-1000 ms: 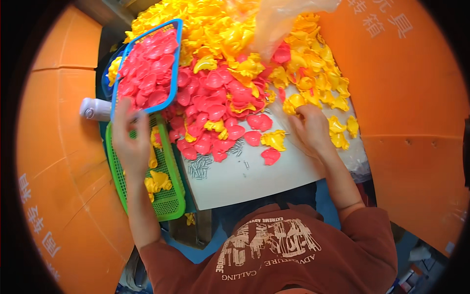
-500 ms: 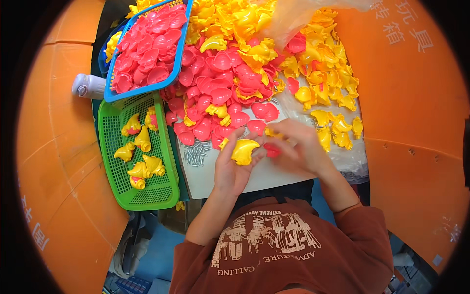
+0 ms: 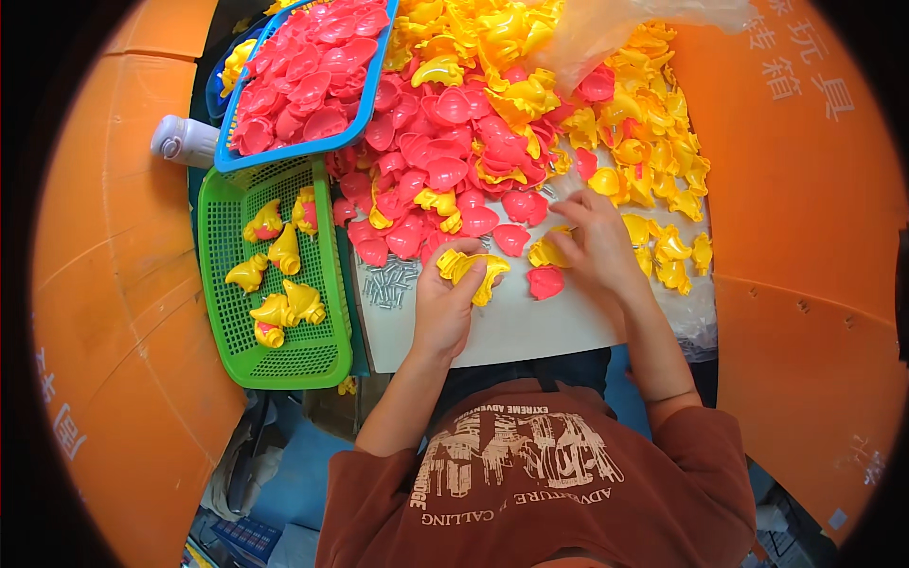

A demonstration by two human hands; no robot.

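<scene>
Yellow plastic was what the left hand [image 3: 445,303] gripped: a moulded yellow shell piece [image 3: 471,270] was pinched between thumb and curled fingers, held just over the near edge of the white bench [image 3: 511,327]. The right hand [image 3: 592,248] lay close beside it, fingers bent down onto a second yellow piece [image 3: 547,251] at the rim of the heap, closing on it, though whether it was already lifted clear could not be told. A loose red shell [image 3: 544,281] sat on the bench between the two hands, just below the right fingers.

Judged from that, the step was a matching of halves, and it would go best with the left piece kept steady and hollow side up while the right hand brought its part over squarely, edges lined before any pressing, so nothing skewed or popped loose into the pile.

Beyond the hands the mixed heap of red and yellow pieces [image 3: 473,142] covered the far bench. A small cluster of metal pins [image 3: 388,282] lay just left of the left hand. Further left stood a green mesh basket [image 3: 227,331] holding several finished-looking yellow figures [image 3: 279,308], and a blue tray [image 3: 369,104] full of red shells rested across its far end, near a pale bottle [image 3: 185,140].
</scene>
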